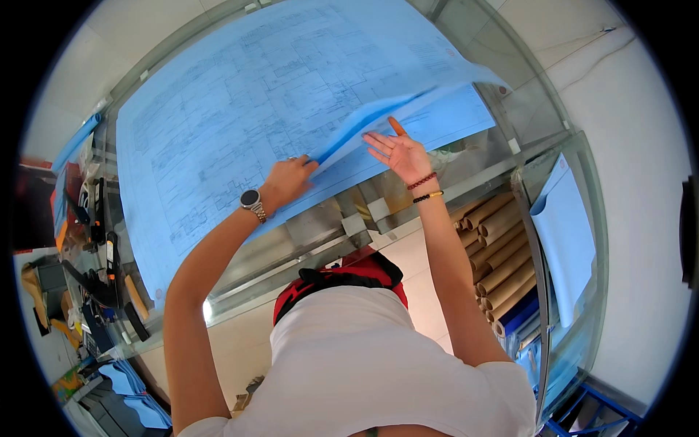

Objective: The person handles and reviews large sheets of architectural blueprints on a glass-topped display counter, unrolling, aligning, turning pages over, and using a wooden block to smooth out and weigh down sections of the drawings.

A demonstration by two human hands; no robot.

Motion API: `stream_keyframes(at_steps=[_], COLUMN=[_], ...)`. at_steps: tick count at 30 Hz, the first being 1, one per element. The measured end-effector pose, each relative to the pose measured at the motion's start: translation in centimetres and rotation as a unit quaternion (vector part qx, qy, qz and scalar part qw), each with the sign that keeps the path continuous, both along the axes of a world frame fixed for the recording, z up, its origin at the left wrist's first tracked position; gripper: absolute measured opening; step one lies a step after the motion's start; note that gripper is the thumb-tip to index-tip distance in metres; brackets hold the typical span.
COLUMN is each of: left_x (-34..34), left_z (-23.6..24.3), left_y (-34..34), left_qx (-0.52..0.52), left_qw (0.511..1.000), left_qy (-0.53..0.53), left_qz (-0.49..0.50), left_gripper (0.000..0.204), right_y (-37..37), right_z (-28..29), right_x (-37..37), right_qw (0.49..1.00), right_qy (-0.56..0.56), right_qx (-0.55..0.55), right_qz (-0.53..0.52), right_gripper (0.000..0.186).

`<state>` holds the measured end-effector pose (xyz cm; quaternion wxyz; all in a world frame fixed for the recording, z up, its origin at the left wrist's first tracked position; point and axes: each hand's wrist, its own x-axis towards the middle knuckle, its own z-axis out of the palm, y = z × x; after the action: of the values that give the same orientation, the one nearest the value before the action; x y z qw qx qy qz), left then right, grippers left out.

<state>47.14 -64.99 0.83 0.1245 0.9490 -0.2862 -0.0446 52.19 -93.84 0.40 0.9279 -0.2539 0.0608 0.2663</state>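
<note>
A large blue drawing sheet, printed with fine dark plan lines, lies over the glass table. Its near right part is lifted and curls up, and a second blue sheet shows beneath. My left hand, with a round-faced watch on the wrist, is closed at the near edge of the upper sheet, where the fold begins. Just right of there, beside the raised flap, my right hand is held palm up with its fingers apart and nothing in it. The right thumb looks orange; two bead bracelets circle that wrist.
Brown cardboard tubes are stacked under the table at the right. Another folded blue sheet lies on the glass side surface. To the left are a stapler-like black tool, a rolled blue sheet and assorted clutter.
</note>
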Motion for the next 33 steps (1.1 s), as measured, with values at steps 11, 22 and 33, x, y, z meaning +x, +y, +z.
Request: stream_keyframes(at_steps=[11,22,33], left_x=[8.9,-4.2,-14.8], left_z=[10.8,-3.9,-3.7], left_y=[3.4,-3.7,0.7], left_qx=[0.022,0.087,-0.274], left_qw=[0.994,0.978,0.837], left_qy=[-0.111,-0.190,0.444], left_qz=[-0.012,0.000,0.166], left_gripper=[0.024,0.015,0.042], right_y=[-1.5,-0.4,0.4], right_z=[-4.1,-3.7,-5.0], right_x=[-0.8,-2.2,6.1], right_qw=[0.979,0.976,0.942], right_qy=[0.016,0.066,0.059], right_qx=[-0.199,-0.160,-0.271], right_qz=[-0.051,-0.134,-0.191], right_gripper=[0.052,0.081,0.035])
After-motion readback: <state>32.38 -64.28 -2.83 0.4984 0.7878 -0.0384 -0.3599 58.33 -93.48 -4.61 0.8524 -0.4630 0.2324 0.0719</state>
